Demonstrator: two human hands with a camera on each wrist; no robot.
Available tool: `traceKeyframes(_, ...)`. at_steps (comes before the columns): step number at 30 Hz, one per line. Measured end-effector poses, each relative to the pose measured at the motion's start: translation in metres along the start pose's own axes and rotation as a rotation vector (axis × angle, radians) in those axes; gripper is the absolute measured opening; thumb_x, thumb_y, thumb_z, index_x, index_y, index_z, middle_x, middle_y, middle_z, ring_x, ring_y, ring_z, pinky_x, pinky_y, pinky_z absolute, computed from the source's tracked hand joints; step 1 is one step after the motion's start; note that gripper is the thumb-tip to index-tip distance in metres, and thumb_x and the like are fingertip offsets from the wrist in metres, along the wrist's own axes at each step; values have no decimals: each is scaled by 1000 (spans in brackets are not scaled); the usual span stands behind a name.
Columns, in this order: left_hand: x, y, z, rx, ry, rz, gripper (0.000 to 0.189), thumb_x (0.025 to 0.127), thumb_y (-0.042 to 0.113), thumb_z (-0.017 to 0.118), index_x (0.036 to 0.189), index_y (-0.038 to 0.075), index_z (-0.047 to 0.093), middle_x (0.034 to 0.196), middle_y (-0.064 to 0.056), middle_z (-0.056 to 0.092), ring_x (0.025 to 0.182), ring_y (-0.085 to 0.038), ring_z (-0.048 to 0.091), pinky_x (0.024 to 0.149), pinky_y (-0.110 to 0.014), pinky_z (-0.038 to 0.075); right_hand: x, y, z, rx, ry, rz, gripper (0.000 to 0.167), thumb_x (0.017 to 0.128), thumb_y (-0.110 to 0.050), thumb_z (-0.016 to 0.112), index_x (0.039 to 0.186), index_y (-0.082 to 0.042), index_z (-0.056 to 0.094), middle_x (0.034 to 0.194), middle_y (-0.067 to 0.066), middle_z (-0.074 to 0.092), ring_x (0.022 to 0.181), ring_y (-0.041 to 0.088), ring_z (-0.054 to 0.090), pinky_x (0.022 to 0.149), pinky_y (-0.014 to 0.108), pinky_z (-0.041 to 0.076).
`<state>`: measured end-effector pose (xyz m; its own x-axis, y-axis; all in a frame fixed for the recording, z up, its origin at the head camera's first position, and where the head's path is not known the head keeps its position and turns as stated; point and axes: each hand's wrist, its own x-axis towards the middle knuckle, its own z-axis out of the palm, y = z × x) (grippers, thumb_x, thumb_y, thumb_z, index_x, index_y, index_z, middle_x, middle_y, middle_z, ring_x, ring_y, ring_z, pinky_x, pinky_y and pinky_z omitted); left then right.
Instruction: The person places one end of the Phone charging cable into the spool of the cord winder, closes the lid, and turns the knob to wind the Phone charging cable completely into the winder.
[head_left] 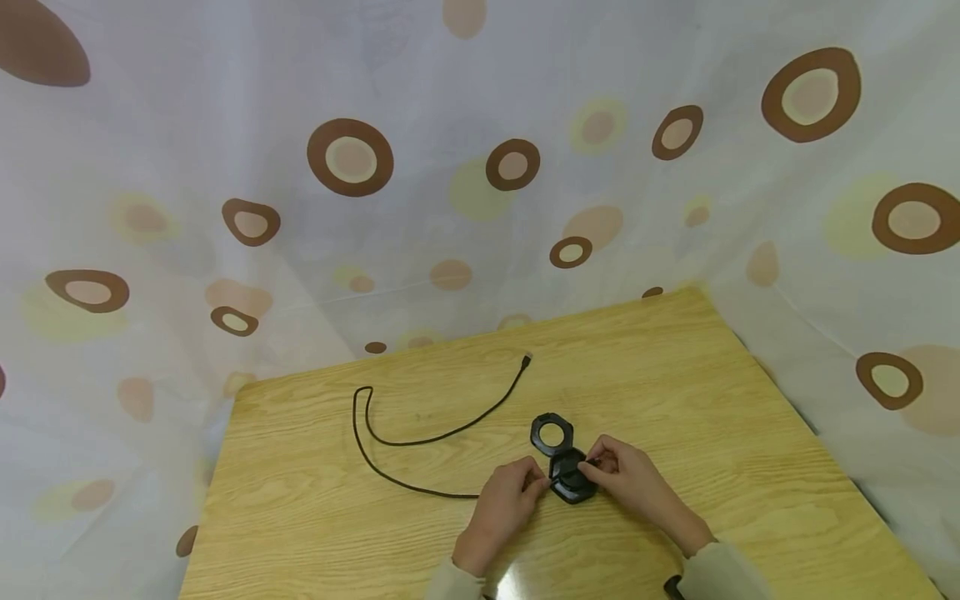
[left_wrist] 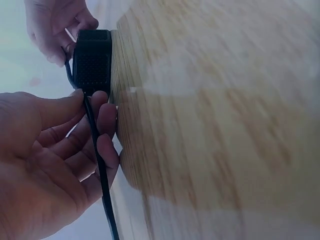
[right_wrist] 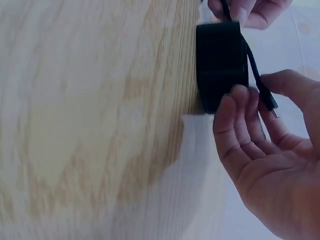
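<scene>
Head view: pinching cable [left_wrist: 102, 172] with left hand [head_left: 506, 500] and right hand [head_left: 628, 477] over case [head_left: 573, 492], trailing one plug [head_left: 527, 360] near back edge of worktop [head_left: 712, 408].

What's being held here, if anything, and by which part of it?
A black cable: the right hand's grip is close to its metal-tipped plug, the left hand's grip farther along its length, beside the black case.
</scene>
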<state>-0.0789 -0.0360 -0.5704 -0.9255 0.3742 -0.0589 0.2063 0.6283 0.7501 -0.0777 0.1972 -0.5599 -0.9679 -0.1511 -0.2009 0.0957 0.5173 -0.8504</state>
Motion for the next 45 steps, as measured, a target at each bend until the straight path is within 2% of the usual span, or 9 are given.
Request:
traceKeyframes(6, 0, 0, 1, 5, -10, -7, 14, 102, 20, 70, 91, 13, 73, 81, 2, 74, 67, 5, 51, 61, -19, 44, -2, 0, 3, 13, 11, 33, 20, 99, -23, 76, 100, -7, 63, 64, 6, 64, 56, 13, 58, 60, 24, 45)
traceKeyframes(10, 1, 2, 1, 23, -21, -12, 13, 102, 19, 70, 91, 13, 73, 84, 2, 75, 69, 4, 53, 62, -20, 45, -3, -1, 3, 23, 13, 50, 19, 99, -20, 74, 102, -5, 63, 63, 8, 65, 56, 16, 60, 60, 25, 45)
traceKeyframes(15, 2, 3, 1, 38, -26, -7, 12, 102, 17, 69, 93, 12, 74, 85, 1, 76, 70, 3, 55, 63, -20, 46, -4, -3, 6, 40, 18, 60, 18, 100, -18, 74, 102, -4, 62, 96, 12, 63, 61, 17, 64, 59, 25, 49)
traceKeyframes(18, 1, 3, 1, 49, -26, 0, 12, 102, 17, 70, 92, 11, 73, 84, 1, 74, 68, 3, 53, 62, -20, 45, -4, -3, 8, 6, 27, 47, 21, 100, -22, 74, 102, -5, 63, 107, 12, 59, 67, 13, 60, 61, 24, 48)
traceKeyframes(22, 0, 3, 3, 67, -19, -1, 15, 101, 18, 71, 88, 11, 71, 79, 3, 70, 66, 2, 48, 60, -20, 42, -2, -3, 10, -85, 49, 26, 24, 100, -31, 75, 99, -9, 66, 105, 9, 60, 70, 10, 51, 63, 23, 43)
traceKeyframes(25, 0, 2, 4, 78, -16, 0, 16, 102, 18, 70, 87, 12, 69, 78, 4, 68, 65, 2, 46, 59, -19, 40, -1, -4, 8, -127, 61, -2, 25, 99, -33, 75, 98, -10, 67, 102, 8, 60, 69, 9, 51, 64, 22, 44)
traceKeyframes(32, 1, 3, 5, 94, -25, -8, 13, 102, 17, 70, 90, 13, 70, 83, 2, 72, 66, 2, 50, 60, -19, 43, 0, -10, 6, -43, 63, 42, 27, 98, -27, 77, 106, -5, 65, 104, 12, 68, 65, 18, 68, 59, 24, 53)
traceKeyframes(39, 1, 2, 5, 85, -20, -9, 15, 103, 18, 69, 88, 13, 68, 80, 3, 69, 65, 1, 48, 59, -20, 42, 1, -15, 6, -51, 80, 56, 22, 97, -22, 78, 102, -5, 65, 96, 9, 71, 59, 19, 69, 57, 25, 53)
traceKeyframes(45, 2, 0, 4, 87, -11, 17, 15, 103, 17, 69, 89, 11, 68, 81, 2, 71, 67, 3, 50, 61, -19, 43, 2, -21, 8, -79, 87, 86, 19, 97, -19, 78, 98, -6, 64, 88, 6, 69, 57, 19, 70, 56, 25, 52)
